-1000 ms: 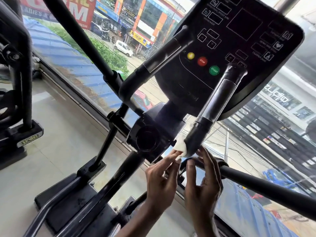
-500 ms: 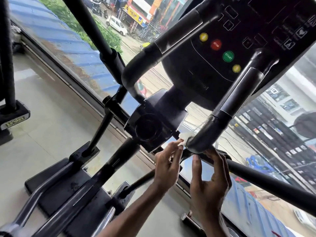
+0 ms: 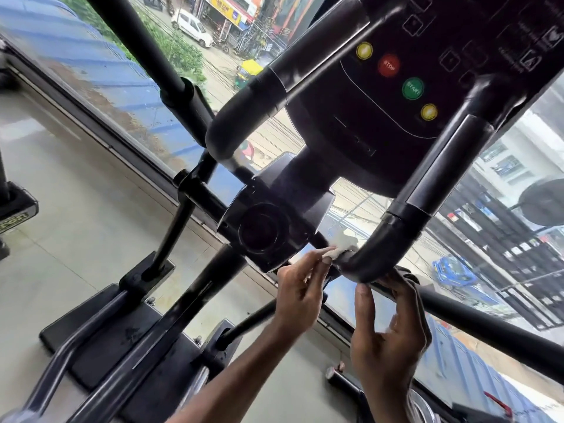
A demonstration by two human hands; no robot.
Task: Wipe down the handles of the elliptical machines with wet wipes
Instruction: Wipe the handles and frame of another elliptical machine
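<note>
Fingertips (image 3: pixel 320 255) of our left hand (image 3: pixel 300 288) pinch the crumpled white wet wipe (image 3: pixel 340 248) against the handle (image 3: pixel 439 172) at its lower bend. Our right hand (image 3: pixel 387 331) reaches up, fingers nearly straight, touching the bend's underside. We see a glossy black tube, rising diagonally from lower left to upper right, beside the console (image 3: pixel 366 123).

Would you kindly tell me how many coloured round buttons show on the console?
4, in a diagonal row on the console: upper yellow button, red STOP button, green START button, lower yellow button. The handle may hide more.
</note>
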